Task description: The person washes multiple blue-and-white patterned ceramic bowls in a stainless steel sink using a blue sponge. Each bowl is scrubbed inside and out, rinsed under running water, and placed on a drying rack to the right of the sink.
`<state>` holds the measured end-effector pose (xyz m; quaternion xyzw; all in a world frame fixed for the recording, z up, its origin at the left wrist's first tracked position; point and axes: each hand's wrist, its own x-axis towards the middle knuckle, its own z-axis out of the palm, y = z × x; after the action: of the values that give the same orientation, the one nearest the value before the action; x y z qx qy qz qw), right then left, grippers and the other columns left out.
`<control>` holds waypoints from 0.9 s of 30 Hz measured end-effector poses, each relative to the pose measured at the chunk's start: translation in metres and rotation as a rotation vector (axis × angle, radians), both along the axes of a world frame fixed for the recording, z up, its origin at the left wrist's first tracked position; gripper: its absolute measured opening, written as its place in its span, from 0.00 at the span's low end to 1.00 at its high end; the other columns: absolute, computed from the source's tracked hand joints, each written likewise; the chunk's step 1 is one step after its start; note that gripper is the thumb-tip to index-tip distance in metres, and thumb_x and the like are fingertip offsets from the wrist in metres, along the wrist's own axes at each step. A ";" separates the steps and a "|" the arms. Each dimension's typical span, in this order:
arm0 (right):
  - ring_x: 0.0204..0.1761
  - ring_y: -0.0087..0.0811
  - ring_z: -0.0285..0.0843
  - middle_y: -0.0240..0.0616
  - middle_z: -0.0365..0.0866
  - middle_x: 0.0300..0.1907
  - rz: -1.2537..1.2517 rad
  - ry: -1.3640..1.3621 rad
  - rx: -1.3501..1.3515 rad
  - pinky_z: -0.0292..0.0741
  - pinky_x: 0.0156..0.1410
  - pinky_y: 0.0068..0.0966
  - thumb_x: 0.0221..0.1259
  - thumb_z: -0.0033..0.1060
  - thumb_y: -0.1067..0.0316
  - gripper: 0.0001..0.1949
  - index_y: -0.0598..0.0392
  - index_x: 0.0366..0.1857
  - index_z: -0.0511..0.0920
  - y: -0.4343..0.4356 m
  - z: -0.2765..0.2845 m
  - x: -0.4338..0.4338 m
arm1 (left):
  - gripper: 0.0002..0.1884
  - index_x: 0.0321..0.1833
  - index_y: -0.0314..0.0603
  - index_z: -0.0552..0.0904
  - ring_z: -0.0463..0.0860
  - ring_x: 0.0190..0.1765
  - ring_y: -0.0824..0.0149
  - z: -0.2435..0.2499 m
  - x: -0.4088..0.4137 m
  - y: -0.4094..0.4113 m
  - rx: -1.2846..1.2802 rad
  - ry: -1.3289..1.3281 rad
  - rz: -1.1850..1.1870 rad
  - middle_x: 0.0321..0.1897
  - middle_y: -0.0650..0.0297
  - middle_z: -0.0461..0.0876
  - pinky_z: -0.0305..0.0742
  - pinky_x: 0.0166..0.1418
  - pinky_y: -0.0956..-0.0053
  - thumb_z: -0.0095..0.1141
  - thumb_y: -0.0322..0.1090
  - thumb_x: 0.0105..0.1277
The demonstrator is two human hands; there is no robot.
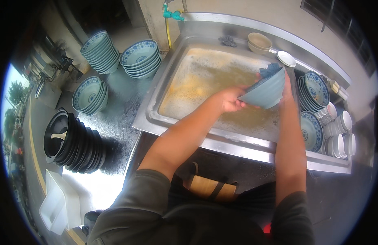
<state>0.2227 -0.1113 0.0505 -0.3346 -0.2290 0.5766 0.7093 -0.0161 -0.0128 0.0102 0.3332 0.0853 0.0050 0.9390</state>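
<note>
Tilted on its side above the sink water is a pale blue ceramic bowl [265,88], held between both of my hands. My left hand [233,98] grips its lower left rim. On the bowl's right side is my right hand [287,87], partly hidden behind it. A crumpled blue-grey scrubbing cloth [271,70] shows at the bowl's upper rim, with fingertips beside it; the bowl's inside is turned away from view. Below lies the stainless-steel sink [152,107], holding cloudy water with foam and yellowish patches.
Stacked blue-patterned bowls [140,56] and black bowls [81,144] stand on the wet metal table at left, near a white plastic tub [61,202]. At right are patterned bowls [311,131] and white cups [334,145]. Beige bowls [259,43] and a steel scourer [228,41] rest on the back ledge.
</note>
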 end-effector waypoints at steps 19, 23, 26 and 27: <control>0.65 0.41 0.81 0.51 0.82 0.66 -0.549 -0.999 -0.203 0.74 0.74 0.39 0.82 0.58 0.41 0.32 0.61 0.71 0.73 0.018 0.002 -0.092 | 0.31 0.79 0.40 0.72 0.75 0.79 0.52 0.038 -0.013 0.003 -0.255 -0.106 0.862 0.79 0.54 0.75 0.66 0.85 0.47 0.41 0.59 0.89; 0.71 0.51 0.77 0.58 0.79 0.68 -0.567 -1.282 -0.023 0.70 0.78 0.44 0.82 0.59 0.52 0.28 0.61 0.74 0.70 0.021 -0.006 -0.119 | 0.31 0.78 0.39 0.72 0.75 0.78 0.52 0.031 -0.008 0.005 -0.351 -0.138 0.966 0.78 0.54 0.76 0.67 0.85 0.48 0.39 0.57 0.90; 0.73 0.57 0.74 0.60 0.78 0.69 -0.754 -1.594 0.220 0.68 0.79 0.47 0.81 0.59 0.58 0.24 0.61 0.72 0.72 0.027 -0.017 -0.128 | 0.29 0.76 0.38 0.74 0.79 0.73 0.54 0.029 -0.004 0.004 -0.334 -0.081 1.010 0.72 0.54 0.79 0.73 0.79 0.52 0.42 0.56 0.89; 0.73 0.59 0.73 0.61 0.77 0.69 -0.777 -1.703 0.277 0.68 0.79 0.48 0.81 0.59 0.60 0.23 0.62 0.70 0.73 0.027 -0.012 -0.130 | 0.27 0.73 0.38 0.76 0.82 0.68 0.56 0.028 -0.001 0.003 -0.293 -0.043 1.033 0.68 0.55 0.82 0.76 0.75 0.55 0.44 0.54 0.89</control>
<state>0.0923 -0.0845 0.0387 -0.6086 -0.6089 -0.1705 0.4792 -0.0169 -0.0100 0.0384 0.1130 0.2188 0.4611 0.8525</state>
